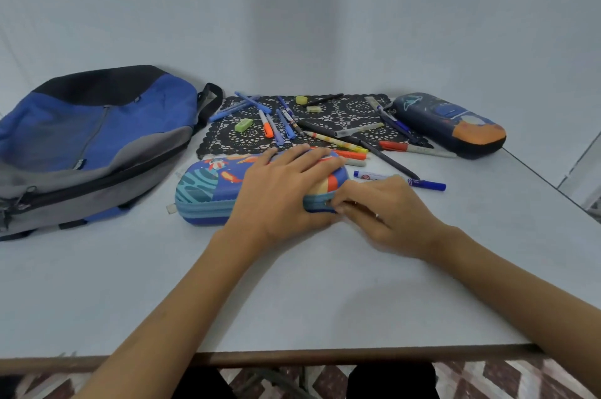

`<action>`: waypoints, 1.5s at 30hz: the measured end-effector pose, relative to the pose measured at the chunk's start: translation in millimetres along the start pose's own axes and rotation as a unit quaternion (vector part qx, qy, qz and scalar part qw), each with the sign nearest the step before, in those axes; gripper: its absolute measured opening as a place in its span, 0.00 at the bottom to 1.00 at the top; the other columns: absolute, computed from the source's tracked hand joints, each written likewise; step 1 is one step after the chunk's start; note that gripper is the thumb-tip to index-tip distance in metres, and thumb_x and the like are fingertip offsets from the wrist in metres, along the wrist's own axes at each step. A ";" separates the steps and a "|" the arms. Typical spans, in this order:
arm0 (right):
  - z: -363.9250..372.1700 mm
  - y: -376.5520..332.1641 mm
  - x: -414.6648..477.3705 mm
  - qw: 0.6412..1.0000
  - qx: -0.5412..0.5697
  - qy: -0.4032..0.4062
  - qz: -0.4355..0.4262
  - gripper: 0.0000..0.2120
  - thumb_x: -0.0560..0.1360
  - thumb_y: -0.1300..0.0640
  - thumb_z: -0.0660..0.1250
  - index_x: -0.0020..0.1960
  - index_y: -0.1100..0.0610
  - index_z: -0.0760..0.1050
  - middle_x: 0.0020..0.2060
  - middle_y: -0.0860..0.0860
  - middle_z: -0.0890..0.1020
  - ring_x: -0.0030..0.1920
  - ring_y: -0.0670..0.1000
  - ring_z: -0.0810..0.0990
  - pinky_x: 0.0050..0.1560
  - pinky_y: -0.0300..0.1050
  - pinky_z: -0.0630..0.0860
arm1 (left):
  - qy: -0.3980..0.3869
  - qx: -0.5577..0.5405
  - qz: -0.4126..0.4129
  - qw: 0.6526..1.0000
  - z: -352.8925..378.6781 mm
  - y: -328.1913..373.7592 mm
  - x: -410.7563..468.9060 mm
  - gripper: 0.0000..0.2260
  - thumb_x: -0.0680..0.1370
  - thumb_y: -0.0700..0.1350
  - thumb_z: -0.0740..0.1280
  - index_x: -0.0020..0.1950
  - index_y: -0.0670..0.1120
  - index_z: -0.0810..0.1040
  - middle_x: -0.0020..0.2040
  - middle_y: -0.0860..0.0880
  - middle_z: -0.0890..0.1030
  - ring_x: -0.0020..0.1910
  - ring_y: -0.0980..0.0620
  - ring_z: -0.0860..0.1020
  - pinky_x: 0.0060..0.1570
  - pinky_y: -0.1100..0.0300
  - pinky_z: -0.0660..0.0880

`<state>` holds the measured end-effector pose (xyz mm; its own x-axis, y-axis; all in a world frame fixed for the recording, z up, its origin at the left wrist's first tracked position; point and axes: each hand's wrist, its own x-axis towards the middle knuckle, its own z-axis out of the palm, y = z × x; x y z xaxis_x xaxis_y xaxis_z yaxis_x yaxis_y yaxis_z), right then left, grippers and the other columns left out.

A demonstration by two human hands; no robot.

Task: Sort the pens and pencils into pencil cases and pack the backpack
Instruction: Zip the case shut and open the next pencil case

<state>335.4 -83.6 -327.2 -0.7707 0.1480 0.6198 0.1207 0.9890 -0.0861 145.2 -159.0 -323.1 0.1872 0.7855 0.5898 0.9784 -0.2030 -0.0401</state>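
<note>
Left hand spread flat, pinning the blue pencil case to the tabletop; right hand pinches what looks like its zipper pull. Likely the unzip step. Next: run the zip round the case; pens lie just behind it.
</note>
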 end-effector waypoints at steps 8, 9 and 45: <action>-3.8 32.8 -3.5 0.955 0.186 -0.002 0.229 0.05 0.75 0.66 0.67 0.43 0.59 0.73 0.32 0.54 0.81 0.32 0.48 0.77 0.34 0.39 0.73 | 0.005 0.007 0.021 1.000 2.5 -2.4 1.0 0.31 0.68 0.67 0.66 0.69 0.56 0.73 0.68 0.53 0.75 0.66 0.48 0.74 0.61 0.42 0.72; -1.6 35.1 -0.1 0.951 0.189 0.002 0.244 0.05 0.74 0.67 0.67 0.43 0.60 0.73 0.32 0.54 0.81 0.31 0.48 0.76 0.34 0.39 0.73 | 0.003 0.005 0.022 1.000 2.3 -1.7 0.7 0.31 0.69 0.67 0.66 0.69 0.56 0.73 0.68 0.53 0.75 0.67 0.48 0.74 0.61 0.42 0.72; -22.9 46.5 70.6 0.891 0.261 -0.259 0.265 0.45 0.63 0.54 0.80 0.70 0.33 0.60 0.69 0.40 0.67 0.66 0.42 0.69 0.57 0.34 0.73 | -0.173 -0.135 -0.352 0.910 -65.3 -78.4 -9.6 0.14 0.72 0.68 0.64 0.43 0.59 0.77 0.45 0.56 0.81 0.49 0.49 0.78 0.53 0.52 0.72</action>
<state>301.0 -27.4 -269.6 -0.8935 0.4465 -0.0471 0.3502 0.6274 -0.6955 60.9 -188.8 -272.9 -0.4162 0.9035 0.1018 0.8178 0.3231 0.4763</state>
